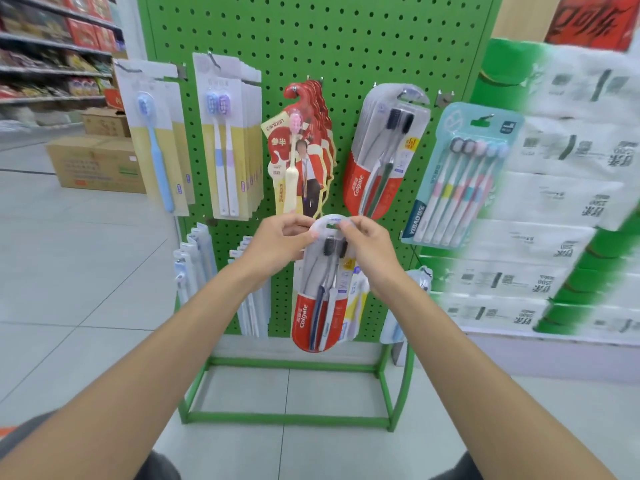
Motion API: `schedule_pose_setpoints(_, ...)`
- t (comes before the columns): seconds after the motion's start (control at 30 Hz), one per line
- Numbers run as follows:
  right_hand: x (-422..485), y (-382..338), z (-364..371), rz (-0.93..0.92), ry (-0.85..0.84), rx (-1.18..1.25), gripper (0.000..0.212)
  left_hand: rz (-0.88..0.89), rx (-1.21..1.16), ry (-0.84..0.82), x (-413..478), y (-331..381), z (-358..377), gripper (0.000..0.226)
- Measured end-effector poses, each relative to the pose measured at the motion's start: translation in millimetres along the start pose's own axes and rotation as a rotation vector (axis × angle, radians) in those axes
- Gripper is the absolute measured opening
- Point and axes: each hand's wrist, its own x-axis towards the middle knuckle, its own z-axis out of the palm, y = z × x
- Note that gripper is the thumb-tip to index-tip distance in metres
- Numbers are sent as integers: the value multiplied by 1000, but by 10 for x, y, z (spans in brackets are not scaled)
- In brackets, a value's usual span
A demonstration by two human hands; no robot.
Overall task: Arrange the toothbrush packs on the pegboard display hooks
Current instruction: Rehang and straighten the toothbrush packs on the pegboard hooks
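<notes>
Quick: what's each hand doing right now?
Left hand: pinches the top of the Colgate pack.
Right hand: pinches the same pack's top.

Person's forearms (194, 341) bare all the way to frame edge; L hand (277, 242) & R hand (372, 251) bare too. Dk grey trouser fabric (157, 467) over both knees, btm of view.

The one wide-angle camera, worn on the head, looks forward and a little downward from near the green perforated metal pegboard stand (311, 46), which fills the middle of the frame, while pale grey tiled floor (86, 271) occupies the lower left.
</notes>
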Motion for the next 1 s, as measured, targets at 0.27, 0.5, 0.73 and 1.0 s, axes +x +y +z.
schedule_pose_setpoints(0.27,-54,91,-81,86,-35,162,25,-98,-18,-139,-170,-184,32,16)
schedule_pose_setpoints(0.5,-180,333,-40,296,-277,242,47,-117,-247,-5,-125,-165,13,17)
schedule_pose_setpoints(0.73,-436,563,-48,439,-521,148,54,-14,-253,117,-113,-86,-113,13)
schedule_pose_setpoints(1.0,-552,676,-164,316,-596,7,16,27,-209,143,-140,-100,-120,16)
